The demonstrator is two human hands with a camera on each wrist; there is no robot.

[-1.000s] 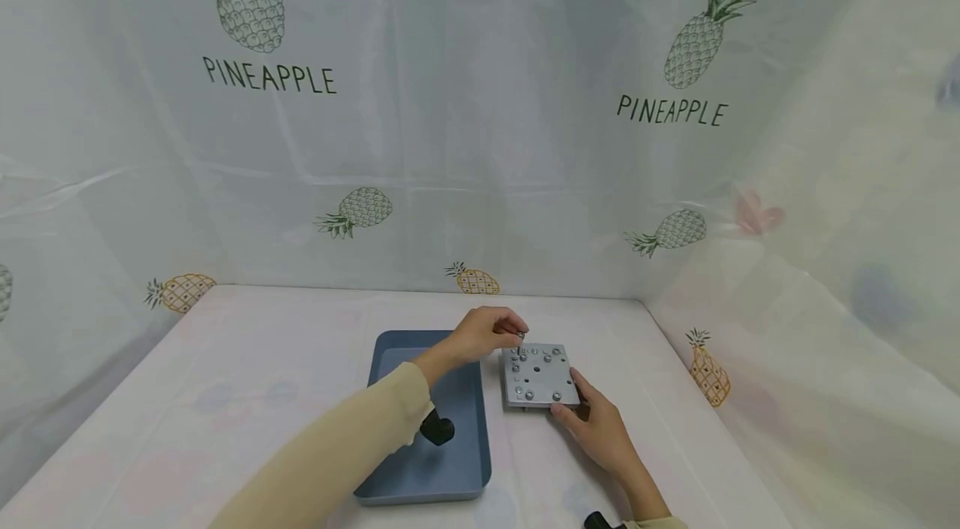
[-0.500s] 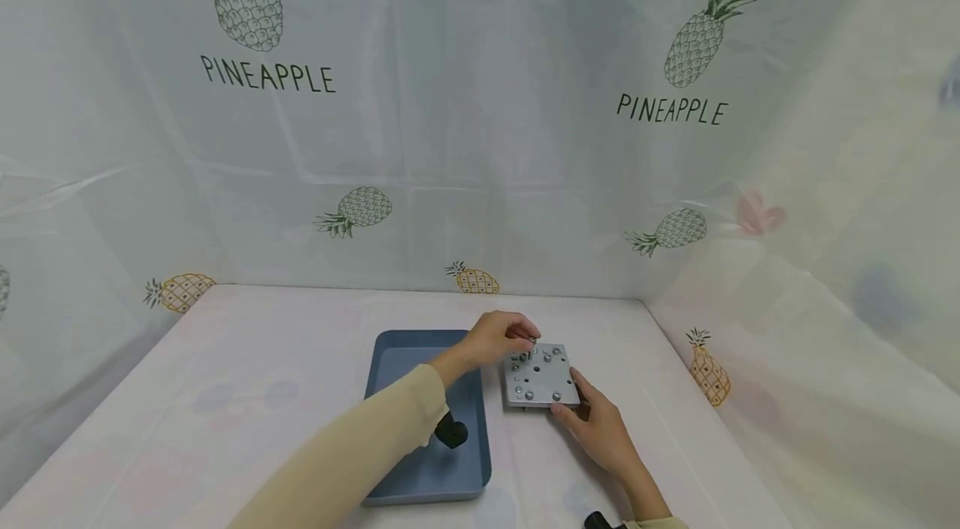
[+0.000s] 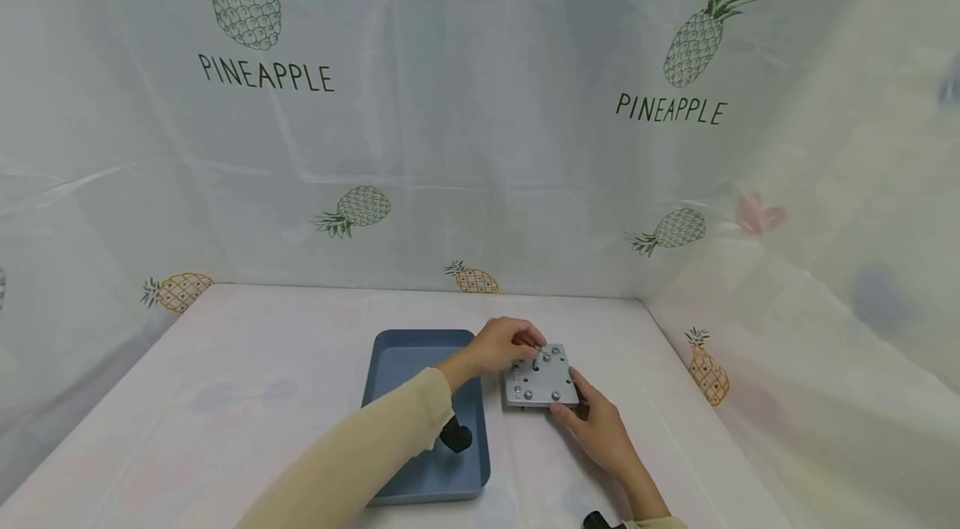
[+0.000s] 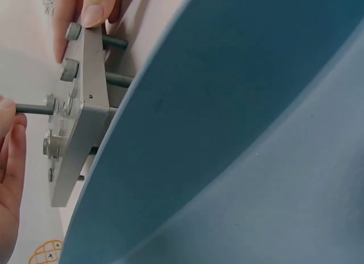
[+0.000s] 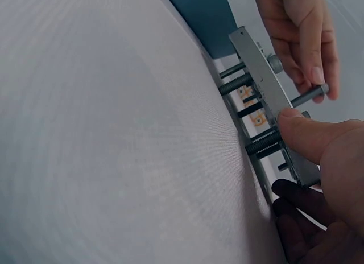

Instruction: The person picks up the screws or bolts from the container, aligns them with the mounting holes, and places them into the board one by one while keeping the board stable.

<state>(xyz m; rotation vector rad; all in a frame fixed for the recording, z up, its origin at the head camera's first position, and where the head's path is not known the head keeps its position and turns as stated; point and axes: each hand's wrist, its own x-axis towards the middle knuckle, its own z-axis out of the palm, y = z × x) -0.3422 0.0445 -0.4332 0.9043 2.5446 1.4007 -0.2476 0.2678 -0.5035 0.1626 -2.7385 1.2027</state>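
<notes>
A thick metal plate (image 3: pixel 542 385) stands raised off the table, with several socket-head bolts through it; their threaded shanks (image 5: pixel 235 84) stick out underneath. My left hand (image 3: pixel 504 344) pinches a slim bolt (image 5: pixel 309 96) between thumb and fingers. In the head view this bolt stands over the plate's middle hole, its lower end right at the surface. My right hand (image 3: pixel 602 422) grips the plate's near right corner, thumb along the edge and fingers round the side. The left fingers hide the plate's far left corner in the head view.
A blue tray (image 3: pixel 482 446) lies left of the plate, beneath my left forearm, with the black wrist camera (image 3: pixel 455 435) over it. The white table (image 3: pixel 262 429) ends at a pineapple-print curtain (image 3: pixel 480 137) behind and at the sides.
My left hand has moved right and slightly nearer with the bolt, from above the plate's far left corner to its middle. The right hand and plate stay in place.
</notes>
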